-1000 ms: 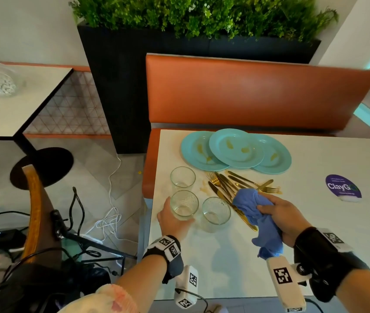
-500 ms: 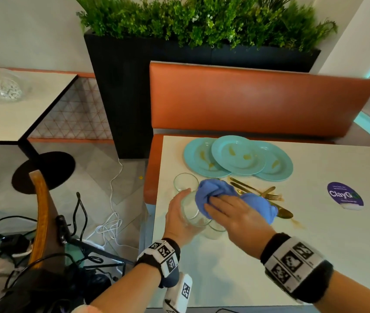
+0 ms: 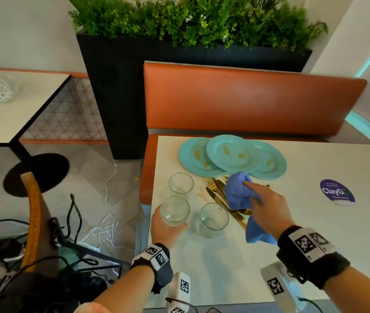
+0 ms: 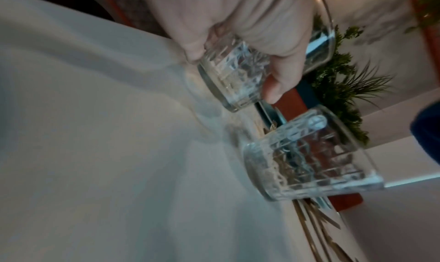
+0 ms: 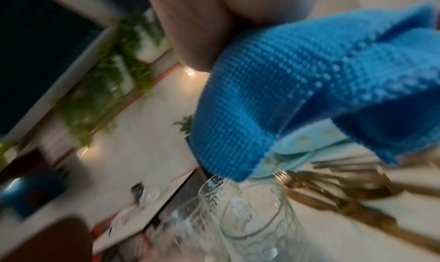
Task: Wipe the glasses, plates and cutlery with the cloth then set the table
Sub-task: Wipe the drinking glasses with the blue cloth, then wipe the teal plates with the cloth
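Left hand (image 3: pixel 166 229) grips a glass (image 3: pixel 175 211) — lifted clear, the wrist view shows — right hand (image 3: pixel 267 206) clutches the cloth (image 3: pixel 238 190).

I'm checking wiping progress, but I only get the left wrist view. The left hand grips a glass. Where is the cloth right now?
Observer: The blue cloth is bunched in the right hand, over the gold cutlery and clear of the glass that the left hand grips.
Operator: And the plates, do they look wiped?
Observer: No. The three teal plates lie overlapping at the far side of the table, and each shows yellowish smears.
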The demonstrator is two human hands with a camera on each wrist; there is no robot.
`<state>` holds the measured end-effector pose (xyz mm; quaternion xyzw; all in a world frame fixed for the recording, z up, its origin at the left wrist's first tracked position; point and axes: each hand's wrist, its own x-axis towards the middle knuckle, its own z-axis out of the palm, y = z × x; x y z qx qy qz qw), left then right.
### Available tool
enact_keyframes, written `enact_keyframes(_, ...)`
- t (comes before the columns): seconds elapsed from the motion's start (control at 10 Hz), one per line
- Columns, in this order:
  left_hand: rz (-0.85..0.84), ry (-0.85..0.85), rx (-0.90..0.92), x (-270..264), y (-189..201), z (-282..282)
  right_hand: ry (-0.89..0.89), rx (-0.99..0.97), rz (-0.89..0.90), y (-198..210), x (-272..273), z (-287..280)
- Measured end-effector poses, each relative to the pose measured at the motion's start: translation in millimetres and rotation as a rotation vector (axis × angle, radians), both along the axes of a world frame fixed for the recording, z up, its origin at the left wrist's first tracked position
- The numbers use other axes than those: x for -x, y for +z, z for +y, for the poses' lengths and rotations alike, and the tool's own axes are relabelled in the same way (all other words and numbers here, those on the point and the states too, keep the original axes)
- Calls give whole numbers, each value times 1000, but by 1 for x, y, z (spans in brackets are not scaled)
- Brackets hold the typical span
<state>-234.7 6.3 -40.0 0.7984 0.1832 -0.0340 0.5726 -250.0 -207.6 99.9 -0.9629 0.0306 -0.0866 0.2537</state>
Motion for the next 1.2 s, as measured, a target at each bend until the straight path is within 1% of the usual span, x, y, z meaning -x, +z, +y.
enact_keyframes(0.1, 28, -10, -45, -5, -9, 1, -112, 5, 352, -9, 0, -18)
enact_keyframes(0.2, 41, -34, -71, -7, -6, -1, -180, -56, 460, -21, 1, -26)
enact_keyframes(0.3, 21, -62, -39, -8, -8, -2, -124, -70, 590, -36, 5, -24)
enact_keyframes(0.4, 17, -117, -82, -9, -14, 3, -35, -16, 727, -56, 9, -12)
enact_keyframes(0.5, 76, -162, -146, 2, 22, 3, 26, 39, 789, -67, 7, 6)
enact_keyframes(0.6, -26, -194, -151, 3, 31, 4, 75, 175, 798, -67, -1, 19)
enact_keyframes(0.7, -122, -273, -227, 1, 38, 1, 95, 210, 778, -68, -11, 24)
enact_keyframes(0.8, -178, -379, -341, 0, 39, -7, 88, 199, 768, -65, -17, 27)
enact_keyframes(0.9, -202, -401, -353, -2, 41, -15, 93, 205, 763, -60, -21, 28)
enact_keyframes(1.0, -314, -388, -325, -9, 57, -21, 93, 215, 764, -52, -24, 21)
enact_keyframes(1.1, -458, -369, -273, -32, 83, -33, 63, 152, 720, -39, -28, 3)
enact_keyframes(1.2, -501, -382, -287, -69, 112, -58, -35, 42, 656, -27, -39, -26)
